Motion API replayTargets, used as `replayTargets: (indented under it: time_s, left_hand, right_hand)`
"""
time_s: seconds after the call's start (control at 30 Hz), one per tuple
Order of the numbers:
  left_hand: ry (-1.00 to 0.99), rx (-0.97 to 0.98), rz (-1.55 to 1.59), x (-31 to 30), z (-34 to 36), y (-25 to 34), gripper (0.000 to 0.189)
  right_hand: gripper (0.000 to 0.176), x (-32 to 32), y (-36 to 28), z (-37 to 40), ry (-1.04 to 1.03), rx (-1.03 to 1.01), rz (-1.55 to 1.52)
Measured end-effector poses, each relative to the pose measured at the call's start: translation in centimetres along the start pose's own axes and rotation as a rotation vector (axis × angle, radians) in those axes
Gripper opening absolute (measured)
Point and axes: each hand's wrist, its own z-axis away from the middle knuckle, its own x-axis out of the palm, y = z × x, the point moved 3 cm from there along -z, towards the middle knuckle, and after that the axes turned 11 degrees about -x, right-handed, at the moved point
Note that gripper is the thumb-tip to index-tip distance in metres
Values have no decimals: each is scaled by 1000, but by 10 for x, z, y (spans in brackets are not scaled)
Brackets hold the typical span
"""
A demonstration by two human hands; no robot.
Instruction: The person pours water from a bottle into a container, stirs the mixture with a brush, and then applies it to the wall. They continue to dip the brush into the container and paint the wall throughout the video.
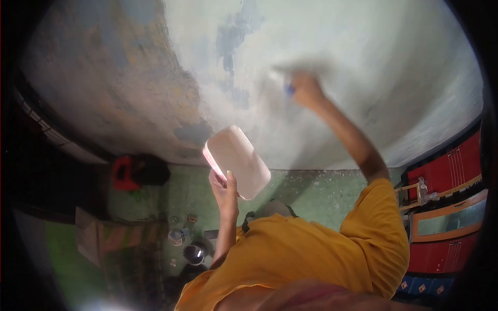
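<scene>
My left hand (226, 191) grips a pale pink rectangular plastic tub (239, 161) by its lower left side, thumb over the near edge. The tub is held tilted in front of my body, just off the wall. Raised to the right, my right hand (307, 92) is closed around a blue-handled tool (289, 90) with a pale head, blurred by motion. The tool's head is close against the wall (353, 46), where its shadow falls. White coating covers much of this wall; grey-blue and brownish patches show toward the left.
White specks dot the green floor (321, 192) along the wall's foot. A dark bucket (194, 254) and a small container (176, 237) stand at lower left. A red object (124, 172) lies farther left. Red cabinets (446, 173) line the right side.
</scene>
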Motion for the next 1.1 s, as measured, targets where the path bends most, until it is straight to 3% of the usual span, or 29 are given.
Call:
replayTargets:
  time_s: [0.03, 0.1, 0.2, 0.27, 0.37, 0.43, 0.57, 0.67, 0.77, 0.8, 0.83, 0.87, 0.9, 0.93, 0.97, 1.03, 1.1]
  left_hand:
    - [5, 6, -7, -2, 0, -3, 63]
    - [12, 24, -21, -5, -4, -9, 63]
    - [33, 2, -50, -3, -2, -6, 65]
    - [25, -5, -42, -3, 0, -5, 66]
    - [29, -27, -44, -5, -1, -6, 67]
    - [40, -48, -55, -6, 0, -7, 67]
    - [67, -39, -66, -8, -5, -7, 62]
    - [64, -51, -92, -10, -4, -3, 58]
    - [69, -41, -82, -9, -2, -4, 58]
    - [74, -28, -70, -8, -5, -4, 58]
    - [70, -26, -69, -8, -5, -3, 58]
    - [67, -24, -69, -8, -5, -2, 58]
    - [63, -21, -66, -8, -5, -2, 58]
    - [52, -28, -72, -7, -4, -3, 60]
    - [43, -34, -79, -7, -3, -4, 62]
    - [41, -48, -89, -8, -3, -5, 65]
    - [55, -62, -99, -9, -3, -5, 66]
  right_hand:
    - [18, -28, 21, -16, 205, 65, -42]
    - [20, -106, 30, -50, 411, -41, 191]
    - [29, -156, 39, -69, 379, 19, 350]
    - [31, -170, 10, -72, 538, 16, 239]
    - [33, -53, 20, -32, 174, -32, 545]
    - [36, 9, -12, 5, 308, -96, 409]
    - [38, 127, -53, 69, -13, -97, 66]
    - [42, 147, -49, 77, -157, -93, -107]
    - [49, 60, -18, 26, 105, -100, -20]
    - [49, 30, -2, 7, -17, 95, 0]
    - [38, -3, 6, -9, 196, 11, 92]
    - [24, -30, 16, -23, 201, -34, 196]
    - [16, -58, 17, -33, 336, 8, 253]
    - [16, -69, 31, -46, 215, 123, 273]
    - [28, -131, -8, -61, 524, 62, 27]
    - [28, -122, -9, -61, 678, -48, 54]
    - [21, -39, 7, -36, 193, 63, 412]
